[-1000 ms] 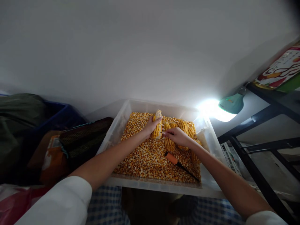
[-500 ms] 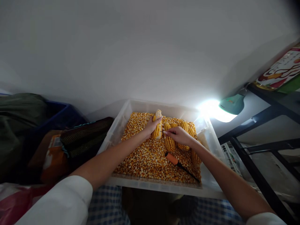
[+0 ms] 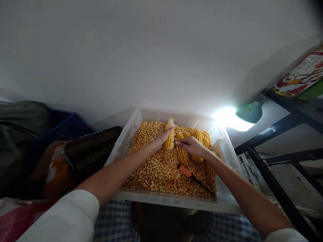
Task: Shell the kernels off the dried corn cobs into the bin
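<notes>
Two hands are on one corn cob (image 3: pixel 170 136) over the clear plastic tub (image 3: pixel 126 139). My left hand (image 3: pixel 163 136) is wrapped around the cob's lower half, holding it nearly upright above the loose kernels (image 3: pixel 153 168), with its bare pale tip pointing to the far wall of the tub. My right hand (image 3: pixel 191 147) comes in from the side, its fingers (image 3: pixel 179 143) pinched at the cob's right flank where kernel rows remain; whether they grip a kernel or only press on it I cannot tell.

I judge the cob light, stiff and dry, rough enough not to slip, so a grip around the middle of its length should hold. The kernels look hard and likely to pop free under thumb pressure, scattering if pushed too sharply.

Several whole cobs (image 3: pixel 182 154) lie just beside my right hand on the kernel bed. An orange-handled tool (image 3: pixel 188 172) rests on the kernels nearer to me, apart from both hands. A lamp (image 3: pixel 248 112) glares at the right.
</notes>
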Action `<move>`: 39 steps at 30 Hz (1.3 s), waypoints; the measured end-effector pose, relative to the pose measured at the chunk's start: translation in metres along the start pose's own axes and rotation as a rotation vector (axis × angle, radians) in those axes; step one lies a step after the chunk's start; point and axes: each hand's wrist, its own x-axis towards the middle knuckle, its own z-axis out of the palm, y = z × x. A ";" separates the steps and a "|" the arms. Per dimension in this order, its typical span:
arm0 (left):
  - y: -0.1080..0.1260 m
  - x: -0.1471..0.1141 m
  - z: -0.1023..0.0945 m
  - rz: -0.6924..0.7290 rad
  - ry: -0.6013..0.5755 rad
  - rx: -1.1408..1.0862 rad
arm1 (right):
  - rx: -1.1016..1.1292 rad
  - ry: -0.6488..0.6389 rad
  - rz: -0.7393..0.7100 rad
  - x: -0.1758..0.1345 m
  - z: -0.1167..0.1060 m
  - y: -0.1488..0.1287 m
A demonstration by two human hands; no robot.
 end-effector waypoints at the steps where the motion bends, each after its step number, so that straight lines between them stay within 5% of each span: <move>1: 0.002 -0.001 0.001 -0.013 -0.007 -0.002 | 0.000 -0.003 0.003 0.000 0.000 0.000; 39: 0.003 -0.005 0.004 -0.032 0.000 -0.013 | 0.002 -0.012 0.022 0.000 0.001 0.000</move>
